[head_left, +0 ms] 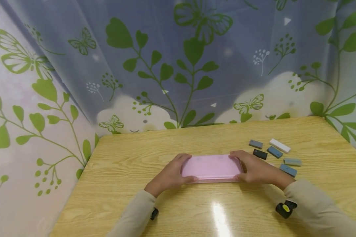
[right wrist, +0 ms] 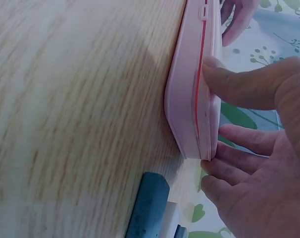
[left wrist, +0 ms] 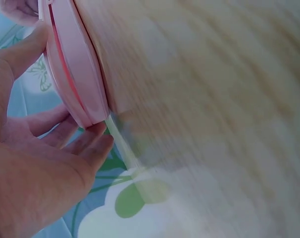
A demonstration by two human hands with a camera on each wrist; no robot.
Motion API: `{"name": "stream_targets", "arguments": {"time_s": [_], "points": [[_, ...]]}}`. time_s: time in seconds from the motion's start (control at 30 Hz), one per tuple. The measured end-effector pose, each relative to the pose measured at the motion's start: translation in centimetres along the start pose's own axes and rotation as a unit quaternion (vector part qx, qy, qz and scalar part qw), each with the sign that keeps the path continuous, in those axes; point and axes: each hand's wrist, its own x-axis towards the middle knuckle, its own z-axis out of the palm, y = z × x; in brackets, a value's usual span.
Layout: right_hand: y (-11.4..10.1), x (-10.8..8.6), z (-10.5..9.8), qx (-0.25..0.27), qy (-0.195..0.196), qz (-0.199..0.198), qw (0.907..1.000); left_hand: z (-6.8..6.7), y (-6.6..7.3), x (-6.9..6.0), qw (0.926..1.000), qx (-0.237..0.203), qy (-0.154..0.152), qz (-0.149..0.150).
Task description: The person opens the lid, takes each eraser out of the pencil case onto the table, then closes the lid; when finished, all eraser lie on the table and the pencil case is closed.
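Observation:
A pink pencil case [head_left: 213, 166], oblong with rounded corners, lies on the wooden table with its lid down. My left hand [head_left: 172, 172] grips its left end, thumb at the front edge and fingers round the back corner. At the opposite end my right hand [head_left: 256, 168] holds it the same way. In the right wrist view, a thin red line and a small clasp [right wrist: 204, 12] show along the front side of the case [right wrist: 183, 94]. The left wrist view shows the thumb and fingertips against the case's end [left wrist: 83, 74]. The inside of the case is hidden.
To the right of the case lie several small oblong blocks, among them a white one [head_left: 280, 145], a black one [head_left: 259, 154] and a blue one [head_left: 288, 170]. Patterned curtains [head_left: 154, 75] stand behind and beside the wooden table [head_left: 130, 148].

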Motion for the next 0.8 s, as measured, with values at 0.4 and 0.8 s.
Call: {"name": "stream_targets", "arguments": {"time_s": [0.4, 0.8], "points": [[0.23, -0.14, 0.31, -0.025, 0.013, -0.007, 0.9996, 0.09, 0.29, 0.21, 0.9996, 0.028, 0.002, -0.002], [-0.06, -0.17, 0.33, -0.019, 0.014, 0.0, 0.9997, 0.08, 0.49, 0.32, 0.9991, 0.043, 0.001, -0.002]]}}
